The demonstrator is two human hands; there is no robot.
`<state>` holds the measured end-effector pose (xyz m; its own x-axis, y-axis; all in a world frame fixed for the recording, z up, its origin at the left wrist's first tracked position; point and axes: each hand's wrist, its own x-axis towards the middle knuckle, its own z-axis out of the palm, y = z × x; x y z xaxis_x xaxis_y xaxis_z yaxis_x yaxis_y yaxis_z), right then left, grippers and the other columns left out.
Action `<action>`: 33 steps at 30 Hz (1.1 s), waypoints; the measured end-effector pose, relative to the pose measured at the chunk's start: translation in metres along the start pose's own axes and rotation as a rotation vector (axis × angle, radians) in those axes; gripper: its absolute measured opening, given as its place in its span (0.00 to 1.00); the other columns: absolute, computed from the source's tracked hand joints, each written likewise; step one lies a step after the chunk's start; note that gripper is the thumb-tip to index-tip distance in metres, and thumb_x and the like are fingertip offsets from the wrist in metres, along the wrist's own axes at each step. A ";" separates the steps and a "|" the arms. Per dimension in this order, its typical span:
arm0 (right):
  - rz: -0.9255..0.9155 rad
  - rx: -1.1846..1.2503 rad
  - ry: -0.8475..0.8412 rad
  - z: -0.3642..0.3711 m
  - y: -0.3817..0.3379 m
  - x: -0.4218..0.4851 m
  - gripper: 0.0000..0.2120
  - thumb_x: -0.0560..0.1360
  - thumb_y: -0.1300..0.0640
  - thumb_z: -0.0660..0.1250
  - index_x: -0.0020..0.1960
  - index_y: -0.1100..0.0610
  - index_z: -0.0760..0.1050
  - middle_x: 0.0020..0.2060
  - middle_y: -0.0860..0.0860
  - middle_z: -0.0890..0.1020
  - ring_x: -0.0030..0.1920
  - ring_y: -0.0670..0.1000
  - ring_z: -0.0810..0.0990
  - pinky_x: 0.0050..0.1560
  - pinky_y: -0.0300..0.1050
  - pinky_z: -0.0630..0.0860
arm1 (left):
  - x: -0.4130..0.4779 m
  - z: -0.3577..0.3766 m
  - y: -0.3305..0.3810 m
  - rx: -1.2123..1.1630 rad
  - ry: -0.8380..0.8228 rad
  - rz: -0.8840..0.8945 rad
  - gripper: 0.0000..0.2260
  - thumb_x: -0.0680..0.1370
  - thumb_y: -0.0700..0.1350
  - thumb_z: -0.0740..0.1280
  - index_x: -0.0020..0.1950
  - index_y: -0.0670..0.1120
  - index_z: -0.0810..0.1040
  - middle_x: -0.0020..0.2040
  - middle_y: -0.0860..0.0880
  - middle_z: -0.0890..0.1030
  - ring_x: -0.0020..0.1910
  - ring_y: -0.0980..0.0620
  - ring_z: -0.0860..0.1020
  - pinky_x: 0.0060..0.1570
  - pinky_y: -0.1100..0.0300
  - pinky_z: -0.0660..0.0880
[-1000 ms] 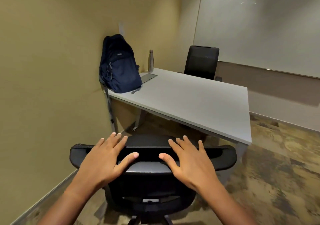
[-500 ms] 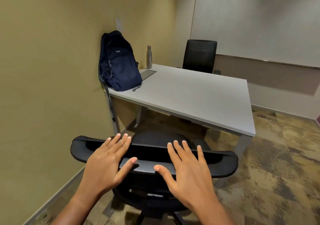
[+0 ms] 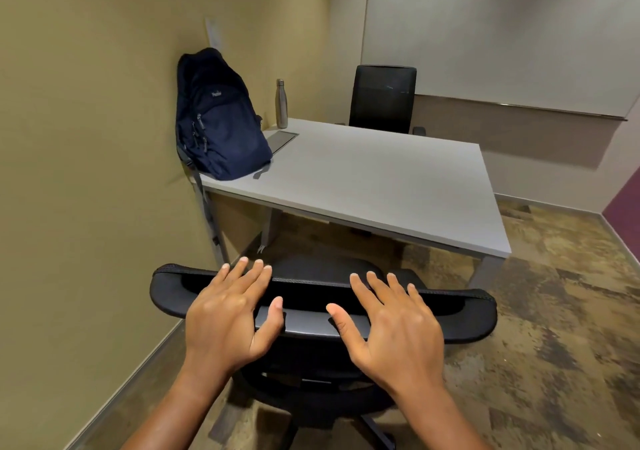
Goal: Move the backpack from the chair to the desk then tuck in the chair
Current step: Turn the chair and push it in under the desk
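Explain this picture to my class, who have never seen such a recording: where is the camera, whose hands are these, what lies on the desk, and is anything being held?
There is no machine here. The one picture comes from a wide-angle camera worn on a person's head, looking forward and down, so the walls look bent.

The two hands at the bottom are that person's own. The left hand and the right hand lie flat, fingers spread, on the top of the backrest of a black office chair. They press on it rather than close around it; nothing is gripped.

Ahead stands a grey desk. On its far left corner, against the wall, a dark blue backpack stands upright. Behind it is a metal bottle, and beside it a flat grey panel. A second black chair stands at the far side.

The near chair is not yet tucked under.
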<state>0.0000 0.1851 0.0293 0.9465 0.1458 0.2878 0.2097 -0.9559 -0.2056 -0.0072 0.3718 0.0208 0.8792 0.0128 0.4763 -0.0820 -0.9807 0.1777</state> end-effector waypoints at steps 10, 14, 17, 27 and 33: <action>0.028 0.021 0.075 0.024 0.010 0.058 0.39 0.71 0.31 0.35 0.60 0.50 0.75 0.57 0.54 0.81 0.62 0.57 0.75 0.64 0.57 0.68 | 0.059 0.031 -0.010 -0.069 -0.032 0.041 0.22 0.73 0.53 0.54 0.49 0.42 0.83 0.48 0.44 0.85 0.50 0.45 0.82 0.53 0.48 0.77; 0.026 -0.002 0.053 0.038 0.016 0.085 0.39 0.68 0.30 0.35 0.65 0.48 0.69 0.64 0.51 0.76 0.68 0.55 0.68 0.69 0.54 0.62 | 0.084 0.044 -0.016 -0.089 -0.045 0.048 0.22 0.73 0.55 0.54 0.50 0.44 0.83 0.48 0.45 0.85 0.48 0.47 0.83 0.52 0.50 0.77; 0.033 -0.010 0.063 0.046 0.016 0.105 0.36 0.69 0.32 0.39 0.64 0.48 0.70 0.63 0.52 0.76 0.68 0.55 0.69 0.68 0.54 0.63 | 0.102 0.052 -0.022 -0.094 -0.036 0.034 0.23 0.73 0.56 0.53 0.50 0.44 0.82 0.49 0.45 0.85 0.49 0.47 0.83 0.53 0.50 0.77; 0.029 0.020 0.119 0.059 0.021 0.158 0.29 0.72 0.38 0.47 0.58 0.53 0.76 0.55 0.56 0.82 0.60 0.59 0.77 0.61 0.60 0.70 | 0.152 0.081 -0.034 -0.084 0.010 0.039 0.24 0.73 0.55 0.53 0.53 0.44 0.81 0.53 0.45 0.83 0.56 0.44 0.79 0.57 0.49 0.75; 0.036 -0.014 0.023 0.070 0.018 0.185 0.37 0.69 0.35 0.34 0.68 0.48 0.65 0.68 0.51 0.70 0.71 0.54 0.62 0.72 0.57 0.53 | 0.178 0.092 -0.047 -0.078 0.013 0.073 0.24 0.73 0.54 0.52 0.53 0.43 0.81 0.52 0.44 0.84 0.57 0.43 0.79 0.59 0.47 0.73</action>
<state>0.1959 0.2131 0.0130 0.9474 0.1052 0.3023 0.1718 -0.9640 -0.2028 0.1963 0.4024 0.0184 0.8634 -0.0549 0.5015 -0.1821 -0.9609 0.2084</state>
